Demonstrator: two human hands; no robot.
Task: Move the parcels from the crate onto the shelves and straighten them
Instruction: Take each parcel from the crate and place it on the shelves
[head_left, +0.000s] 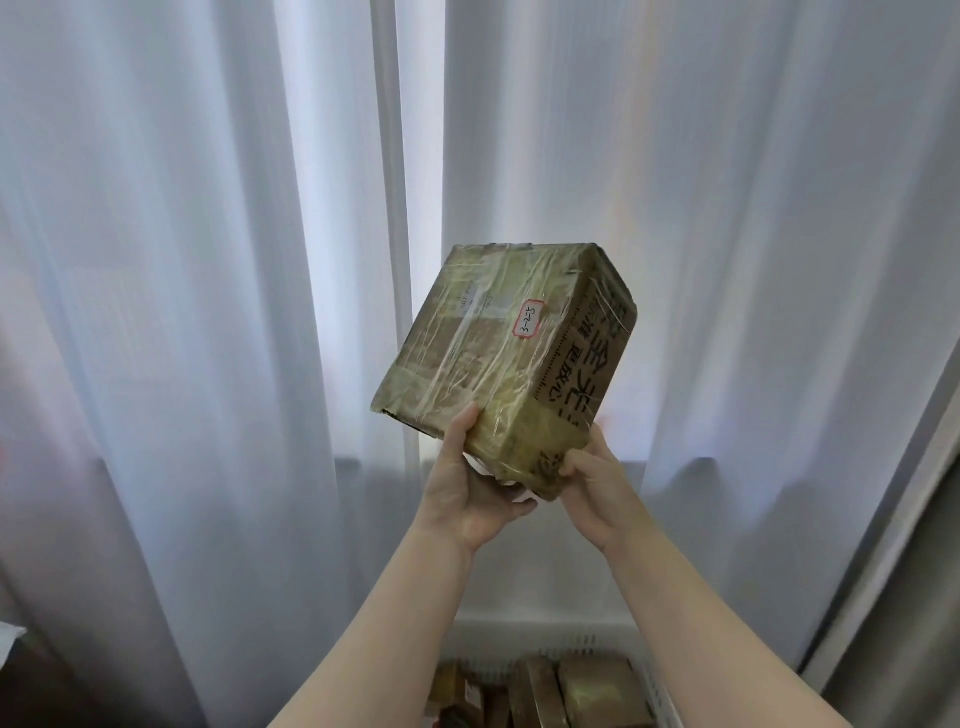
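A brown cardboard parcel (498, 358) wrapped in clear tape, with a small white red-edged label, is held up tilted in front of me. My left hand (470, 491) grips its lower left corner, thumb on the top face and fingers curled beneath. My right hand (597, 478) grips the lower right corner, fingers curled against the printed side. At the bottom of the view stands a white crate (657, 691) with several more brown parcels (597, 693) inside. No shelf is in view.
White curtains (208, 312) hang across the whole background. A grey wall or frame edge (898, 597) runs down the right side.
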